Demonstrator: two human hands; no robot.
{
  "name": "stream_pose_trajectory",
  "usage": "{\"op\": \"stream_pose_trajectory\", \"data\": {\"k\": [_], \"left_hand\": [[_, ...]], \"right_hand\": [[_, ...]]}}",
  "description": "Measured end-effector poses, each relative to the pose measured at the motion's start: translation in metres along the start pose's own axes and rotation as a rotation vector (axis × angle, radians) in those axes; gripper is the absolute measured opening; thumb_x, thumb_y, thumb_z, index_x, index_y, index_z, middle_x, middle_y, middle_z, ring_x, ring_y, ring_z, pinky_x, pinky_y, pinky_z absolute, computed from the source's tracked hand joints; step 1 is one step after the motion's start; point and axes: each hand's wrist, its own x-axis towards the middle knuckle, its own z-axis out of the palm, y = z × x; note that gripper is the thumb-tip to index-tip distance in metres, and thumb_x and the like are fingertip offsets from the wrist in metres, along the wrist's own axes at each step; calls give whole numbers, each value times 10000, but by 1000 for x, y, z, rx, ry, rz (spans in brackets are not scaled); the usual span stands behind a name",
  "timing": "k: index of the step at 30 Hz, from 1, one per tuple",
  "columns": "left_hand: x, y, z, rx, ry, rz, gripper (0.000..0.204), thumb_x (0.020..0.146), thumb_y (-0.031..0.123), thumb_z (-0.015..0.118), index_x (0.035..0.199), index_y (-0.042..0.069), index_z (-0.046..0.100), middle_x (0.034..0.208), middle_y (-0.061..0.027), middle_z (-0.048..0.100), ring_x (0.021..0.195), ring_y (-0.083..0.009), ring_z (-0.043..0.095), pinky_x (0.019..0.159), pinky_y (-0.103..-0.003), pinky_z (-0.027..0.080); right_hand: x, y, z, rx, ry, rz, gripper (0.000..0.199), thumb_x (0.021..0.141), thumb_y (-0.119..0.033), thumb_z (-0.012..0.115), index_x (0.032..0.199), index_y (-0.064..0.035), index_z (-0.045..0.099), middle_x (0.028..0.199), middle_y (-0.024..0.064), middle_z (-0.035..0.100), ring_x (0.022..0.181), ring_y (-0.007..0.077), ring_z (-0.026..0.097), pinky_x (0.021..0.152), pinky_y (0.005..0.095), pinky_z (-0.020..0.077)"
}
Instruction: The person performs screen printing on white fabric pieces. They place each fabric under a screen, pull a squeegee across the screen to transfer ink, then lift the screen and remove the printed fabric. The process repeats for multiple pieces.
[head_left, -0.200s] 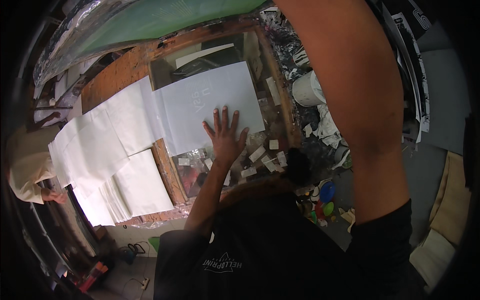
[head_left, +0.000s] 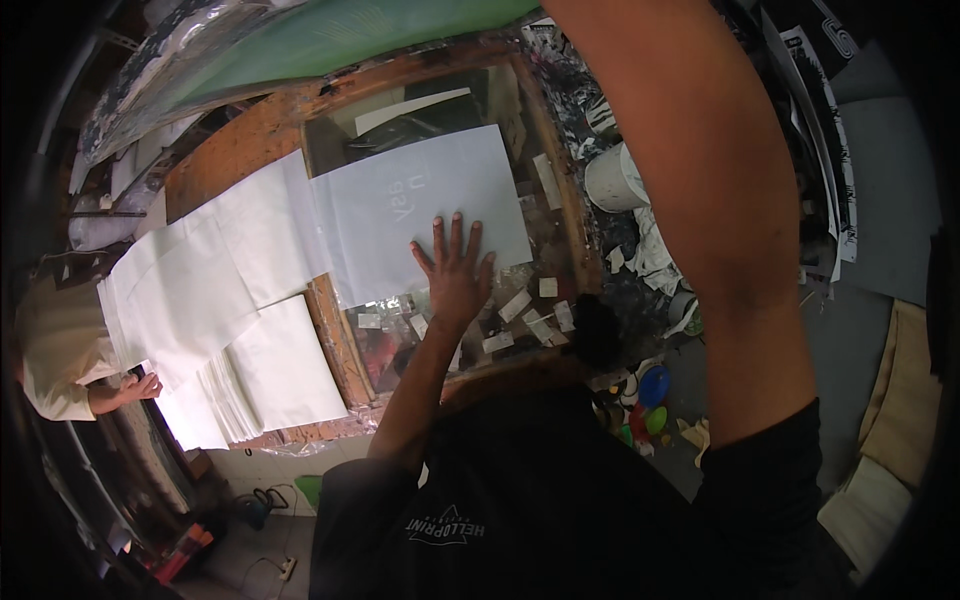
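My left hand lies flat with fingers spread on the lower right part of a pale sheet. Faint, light lettering shows through the sheet's middle. The sheet rests on a glass-topped board in a wooden frame, where small paper scraps and clear tape lie near my wrist. My right arm stretches up past the top edge, so the hand at its end is out of sight. Above the board hangs a green screen-printing mesh in a frame, tilted up.
Left of the board are stacked white sheets. A co-worker's hand is at the stack's left edge. A white tub and crumpled paper sit to the right. Colourful lids lie lower down, beside me.
The co-worker's hand has moved right, up to the stacked sheets. My left hand and the sheet under it appear slightly further right; the green mesh has shifted a little.
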Motion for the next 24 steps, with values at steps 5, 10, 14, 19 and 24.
{"op": "stream_pose_trajectory", "data": {"k": [5, 10, 14, 19, 24], "left_hand": [[-4, 1, 4, -18, 42, -38, 555, 1002, 395, 574, 1492, 142, 512, 1644, -162, 305, 1553, -425, 166, 1126, -806, 51], [-5, 1, 6, -2, 62, -34, 565, 1001, 408, 572, 1504, 159, 499, 1632, -172, 323, 1547, -432, 178, 1110, -821, 75], [-7, 0, 2, 0, 61, -26, 559, 1005, 401, 558, 1505, 158, 497, 1630, -173, 321, 1543, -425, 191, 1111, -823, 97], [-9, 0, 4, -1, 61, -12, 543, 1009, 368, 540, 1506, 154, 497, 1634, -170, 317, 1545, -417, 193, 1124, -810, 101], [-12, -6, 3, -11, 56, 32, 547, 1000, 356, 544, 1503, 146, 503, 1642, -179, 305, 1554, -408, 180, 1138, -794, 72]], "right_hand": [[16, -31, -10, 70, -226, 314, 730, 1032, -549, 368, 1200, 87, 684, 1299, 304, 635, 1200, 365, 636, 1059, 465, 506], [-14, -26, -3, 168, -36, 176, 717, 1043, -534, 404, 1057, 113, 713, 1130, 298, 697, 1025, 360, 698, 966, 489, 540], [-5, -31, 13, 52, 70, 213, 744, 1053, -545, 403, 982, 123, 722, 1074, 305, 708, 1007, 378, 697, 941, 487, 535], [-7, -2, 17, 45, 120, -34, 776, 1049, -562, 389, 1009, 143, 712, 1108, 314, 702, 1066, 406, 680, 972, 475, 522], [3, -4, 20, -19, 127, 5, 791, 1035, -575, 393, 1049, 148, 712, 1141, 329, 691, 1088, 416, 676, 977, 472, 517]]}}
